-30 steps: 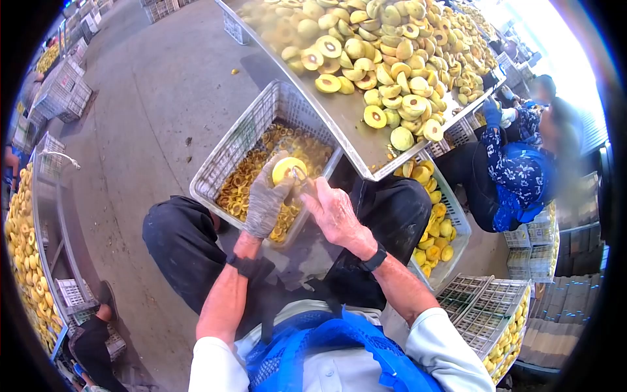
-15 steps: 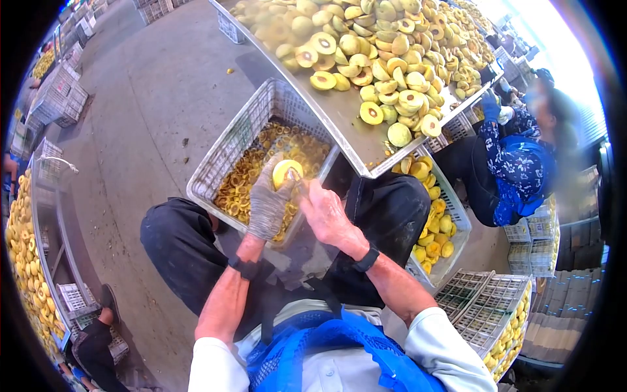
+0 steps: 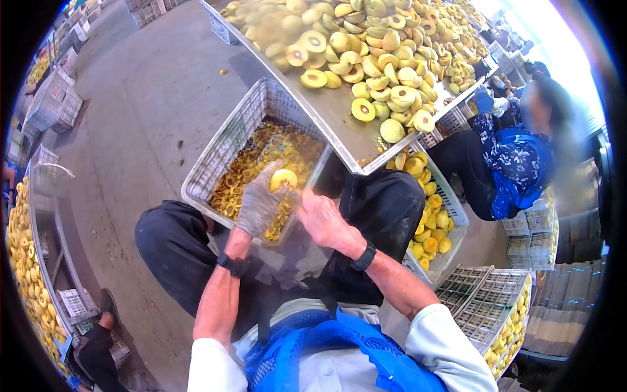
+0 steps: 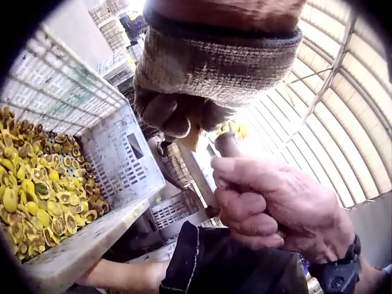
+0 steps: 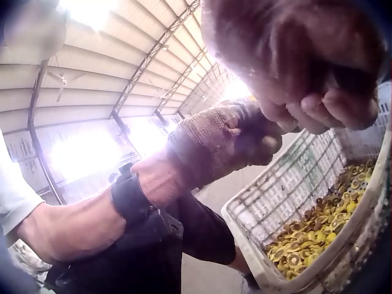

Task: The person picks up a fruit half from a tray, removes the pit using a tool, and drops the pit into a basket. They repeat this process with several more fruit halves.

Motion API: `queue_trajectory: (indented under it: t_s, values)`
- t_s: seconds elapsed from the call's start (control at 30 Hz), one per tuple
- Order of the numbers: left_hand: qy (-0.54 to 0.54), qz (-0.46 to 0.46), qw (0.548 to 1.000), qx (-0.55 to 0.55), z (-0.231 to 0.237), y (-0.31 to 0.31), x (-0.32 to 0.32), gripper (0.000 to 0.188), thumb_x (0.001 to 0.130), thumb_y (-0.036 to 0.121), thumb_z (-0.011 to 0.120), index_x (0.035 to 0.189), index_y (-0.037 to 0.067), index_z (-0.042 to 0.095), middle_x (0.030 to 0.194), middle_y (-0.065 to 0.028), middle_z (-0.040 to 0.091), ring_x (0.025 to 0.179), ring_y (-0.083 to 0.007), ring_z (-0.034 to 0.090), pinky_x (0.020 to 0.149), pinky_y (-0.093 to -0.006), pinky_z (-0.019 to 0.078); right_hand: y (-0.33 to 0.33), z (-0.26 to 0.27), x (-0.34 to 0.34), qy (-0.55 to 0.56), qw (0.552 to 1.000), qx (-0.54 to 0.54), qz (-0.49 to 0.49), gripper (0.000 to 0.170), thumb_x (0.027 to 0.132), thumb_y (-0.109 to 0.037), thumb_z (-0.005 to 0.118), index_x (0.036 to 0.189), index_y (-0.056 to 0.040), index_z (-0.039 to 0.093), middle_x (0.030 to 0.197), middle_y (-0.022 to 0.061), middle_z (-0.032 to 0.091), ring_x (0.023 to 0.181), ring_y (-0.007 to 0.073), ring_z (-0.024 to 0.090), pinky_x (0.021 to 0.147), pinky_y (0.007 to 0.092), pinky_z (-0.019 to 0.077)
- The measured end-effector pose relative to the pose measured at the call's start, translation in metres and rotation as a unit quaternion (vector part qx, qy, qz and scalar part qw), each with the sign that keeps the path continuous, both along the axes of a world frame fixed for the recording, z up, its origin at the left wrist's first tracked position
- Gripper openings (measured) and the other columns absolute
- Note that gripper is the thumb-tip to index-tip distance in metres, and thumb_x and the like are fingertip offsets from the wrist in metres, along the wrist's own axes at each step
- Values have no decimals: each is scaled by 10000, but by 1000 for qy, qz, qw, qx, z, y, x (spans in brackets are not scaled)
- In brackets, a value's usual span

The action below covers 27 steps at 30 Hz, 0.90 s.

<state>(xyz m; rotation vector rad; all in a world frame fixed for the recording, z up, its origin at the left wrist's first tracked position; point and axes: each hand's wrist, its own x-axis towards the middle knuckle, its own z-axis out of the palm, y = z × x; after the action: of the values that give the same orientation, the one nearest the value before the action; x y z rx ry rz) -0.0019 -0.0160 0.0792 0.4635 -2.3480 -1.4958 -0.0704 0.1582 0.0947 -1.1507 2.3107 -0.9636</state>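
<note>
Over the crate, my gloved left hand (image 3: 255, 208) holds a yellow peach half (image 3: 283, 178), cut side towards my right hand. My bare right hand (image 3: 326, 222) is close beside it, fingers curled round a small tool whose rounded end (image 4: 228, 146) sticks up past the thumb in the left wrist view. The fingers hide most of the tool, so I cannot tell its exact kind. Below is a white plastic crate (image 3: 204, 157) with many ring-shaped, yellow-brown peach scraps (image 3: 228, 196) inside.
A metal-edged table (image 3: 326, 134) heaped with peach halves (image 3: 392, 72) stands ahead. By my right knee is a crate (image 3: 450, 251) of yellow halves (image 3: 431, 225). Stacked crates (image 3: 486, 300) stand at right. Another person (image 3: 516, 150) sits at the right.
My right hand has turned slightly and drawn back a little from the peach half. Both hands have come slightly nearer my body, and the head view has shifted a little.
</note>
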Motion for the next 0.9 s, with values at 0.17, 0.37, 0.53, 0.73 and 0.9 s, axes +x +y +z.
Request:
queue_trajectory:
  t_s: [0.17, 0.37, 0.53, 0.73, 0.9]
  values:
    - [-73, -33, 996, 28, 12, -3, -1, 567, 876, 69, 728, 1396, -14, 520, 1290, -172, 649, 1161, -214, 625, 1004, -333, 487, -1, -42, -10, -47, 997, -64, 2, 272, 927, -198, 605, 932, 47, 486, 727, 298, 578, 747, 492, 595, 706, 530, 470]
    - [3, -8, 998, 66, 4, 1, 1, 626, 865, 43, 726, 1441, 5, 481, 1354, -148, 611, 1191, -203, 604, 1018, -321, 484, -6, 4, -14, -496, 863, -60, -75, 246, 946, -229, 637, 862, -37, 509, 607, 51, 484, 453, 166, 469, 411, 343, 415]
    - [-2, -6, 997, 74, 4, 5, 2, 589, 873, 28, 709, 1426, 14, 505, 1309, -154, 632, 1152, -195, 619, 981, -315, 505, -5, 2, -19, -393, 918, -3, -51, 257, 932, -217, 647, 853, -34, 484, 612, 64, 524, 446, 201, 529, 405, 367, 432]
    - [-63, -5, 990, 130, 11, 10, 2, 562, 877, 26, 703, 1411, 19, 529, 1226, -151, 670, 1088, -177, 639, 949, -310, 521, -2, 0, -6, 42, 998, 33, -15, 241, 888, -162, 604, 899, 46, 481, 790, 327, 594, 795, 502, 604, 715, 531, 479]
    - [-52, -15, 992, 114, 5, 11, 2, 563, 879, 34, 709, 1410, 4, 527, 1224, -139, 676, 1074, -170, 644, 949, -302, 520, 5, -35, -18, -19, 999, -17, 21, 262, 876, -147, 618, 938, 68, 483, 805, 309, 594, 836, 491, 605, 726, 526, 470]
